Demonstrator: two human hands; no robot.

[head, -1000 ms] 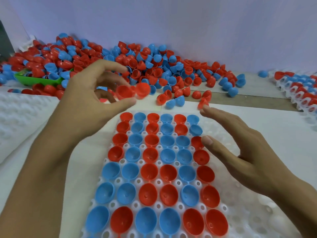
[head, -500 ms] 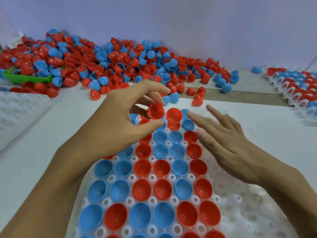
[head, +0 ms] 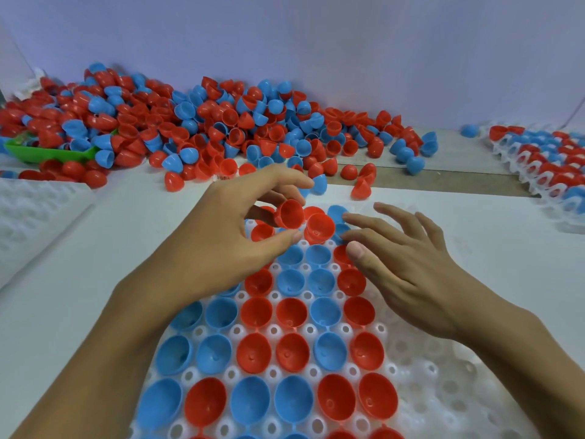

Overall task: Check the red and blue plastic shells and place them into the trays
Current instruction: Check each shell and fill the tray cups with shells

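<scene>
We see the tray [head: 421, 369] lying under both hands, its seated shells [head: 291, 315] filling the cells toward us from the fingertips. The left hand [head: 221, 242] holds one shell [head: 289, 213] between thumb and fingers above the tray's far end; a second shell [head: 319, 228] sits just right of it, touching it, directly beyond the right hand's [head: 408, 270] fingertips. Beyond all the fingers lies the loose heap [head: 221, 122], against the wall [head: 316, 36]. A bin [head: 47, 153] lies far left of the fingers, a filled tray [head: 544, 160] far right.
</scene>
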